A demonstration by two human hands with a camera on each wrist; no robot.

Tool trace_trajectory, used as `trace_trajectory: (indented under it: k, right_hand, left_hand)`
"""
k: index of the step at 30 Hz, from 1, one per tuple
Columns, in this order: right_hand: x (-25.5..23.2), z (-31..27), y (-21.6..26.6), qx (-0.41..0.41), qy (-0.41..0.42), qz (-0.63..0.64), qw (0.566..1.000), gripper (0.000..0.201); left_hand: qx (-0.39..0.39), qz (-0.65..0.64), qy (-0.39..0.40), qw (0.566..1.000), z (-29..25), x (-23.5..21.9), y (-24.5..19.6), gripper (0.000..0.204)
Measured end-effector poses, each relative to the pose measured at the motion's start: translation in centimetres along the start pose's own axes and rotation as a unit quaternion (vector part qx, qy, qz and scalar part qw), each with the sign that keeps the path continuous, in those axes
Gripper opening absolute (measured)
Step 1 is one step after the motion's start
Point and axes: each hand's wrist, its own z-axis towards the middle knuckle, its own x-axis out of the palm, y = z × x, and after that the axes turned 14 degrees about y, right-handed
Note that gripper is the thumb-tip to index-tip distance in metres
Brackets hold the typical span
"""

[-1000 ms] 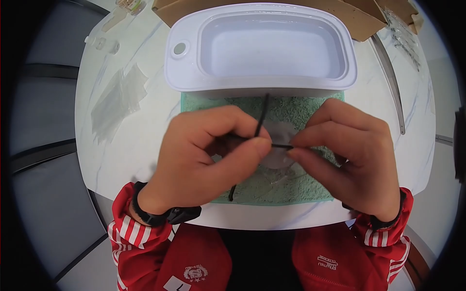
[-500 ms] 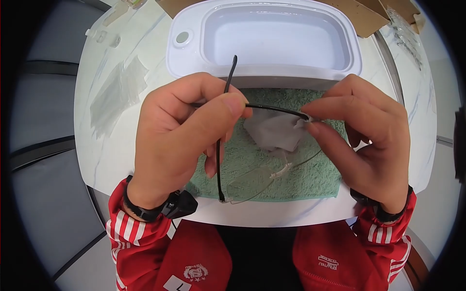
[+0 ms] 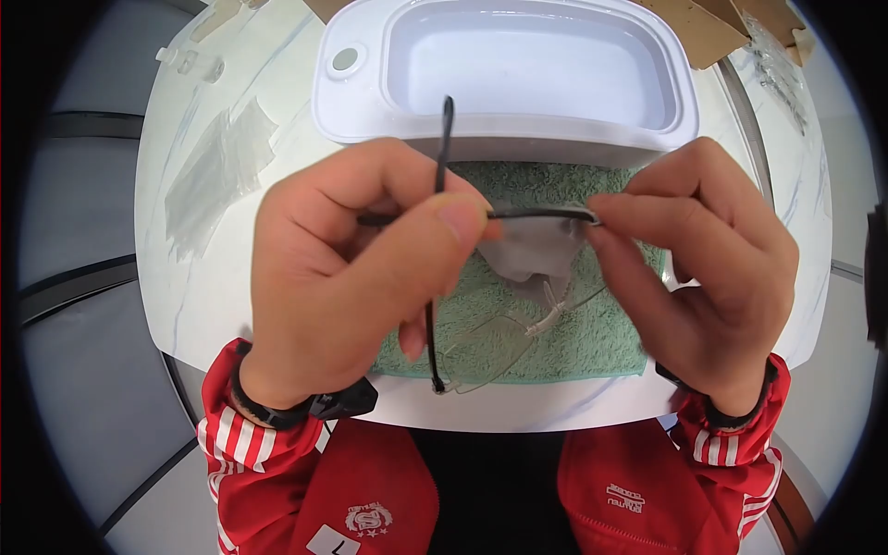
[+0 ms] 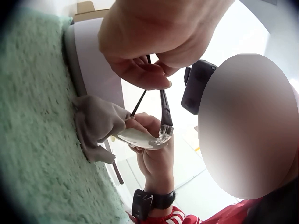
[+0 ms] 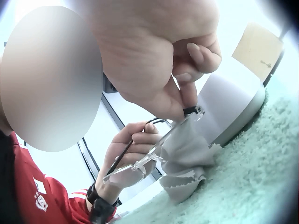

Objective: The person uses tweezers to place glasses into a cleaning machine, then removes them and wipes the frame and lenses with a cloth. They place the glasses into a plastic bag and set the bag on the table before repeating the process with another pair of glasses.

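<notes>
A pair of eyeglasses [image 3: 541, 214] with black temples and clear lenses is held between both hands over a green towel [image 3: 592, 347]. My left hand [image 3: 356, 268] pinches the temples where they cross, thumb on top. Thumb and index finger of my right hand [image 3: 708, 254] pinch one temple near its hinge. A grey cloth [image 3: 520, 250] with a zigzag edge lies under that temple in the head view. In the right wrist view the cloth [image 5: 187, 144] hangs behind the lens, close below the right fingertips. The lenses point toward the table's front edge.
A white tub [image 3: 365, 116] with a round button stands behind the towel. To the left lie clear plastic bags [image 3: 217, 180] and a small clear bottle [image 3: 190, 63]. A cardboard box [image 3: 708, 23], a plastic packet [image 3: 777, 79] and a long metal strip [image 3: 747, 116] are at the back right.
My right hand has slid right along the temple to its hinge end. Both hands moved apart and slightly away, the glasses turned, and more of the lenses and cloth shows.
</notes>
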Motion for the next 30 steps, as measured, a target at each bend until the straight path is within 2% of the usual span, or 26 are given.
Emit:
trace_trajectory:
  k: [2,6,8,11,14,17,18,20,22,24,27,30]
  right_hand:
    - [0.8,0.1,-0.3,-0.064,-0.029,0.009,0.997,0.026]
    - [0.7,0.0,0.1,-0.076,-0.025,0.014,0.997,0.028]
    - [1.0,-0.4,-0.3,-0.136,-0.042,-0.011,0.99,0.029]
    - [0.4,0.0,0.6,-0.112,-0.041,-0.019,0.993,0.029]
    - [-0.1,0.8,1.6,-0.084,-0.037,-0.029,0.995,0.029]
    - [-0.1,1.1,0.4,-0.125,-0.064,-0.058,0.988,0.027]
    - [-0.1,0.9,0.5,-0.123,-0.066,-0.059,0.988,0.027]
    - [-0.2,0.6,0.6,-0.077,-0.069,-0.037,0.994,0.024]
    - [-0.5,0.0,0.3,-0.06,-0.062,-0.057,0.995,0.022]
    - [-0.4,-0.4,0.3,0.027,-0.032,0.012,0.999,0.02]
    - [0.1,-0.4,0.1,0.031,-0.056,0.024,0.998,0.018]
    - [0.0,-0.2,0.1,0.033,-0.046,0.022,0.998,0.018]
  left_hand:
    - [-0.011,-0.004,0.024,1.0,0.2,0.4,-0.1,0.025]
    - [-0.051,-0.024,0.052,0.997,0.5,1.6,-0.3,0.017]
    - [-0.073,-0.029,0.067,0.995,0.7,1.9,-0.2,0.014]
    - [-0.056,-0.015,0.083,0.995,0.8,2.1,0.0,0.012]
    - [-0.042,0.01,0.049,0.998,0.6,1.7,-0.1,0.014]
    - [0.038,-0.038,-0.005,0.999,0.1,0.9,0.3,0.024]
    - [0.037,-0.037,-0.002,0.999,0.1,0.6,0.4,0.024]
    - [0.092,-0.06,0.032,0.993,0.0,-0.5,0.6,0.024]
    - [0.088,-0.082,0.01,0.993,-0.1,0.3,0.0,0.024]
    - [0.085,-0.086,0.011,0.993,-0.1,0.1,-0.2,0.024]
    - [0.071,-0.078,-0.009,0.994,-0.2,0.5,-0.3,0.023]
    - [0.065,-0.081,0.001,0.995,-0.2,0.3,-0.2,0.023]
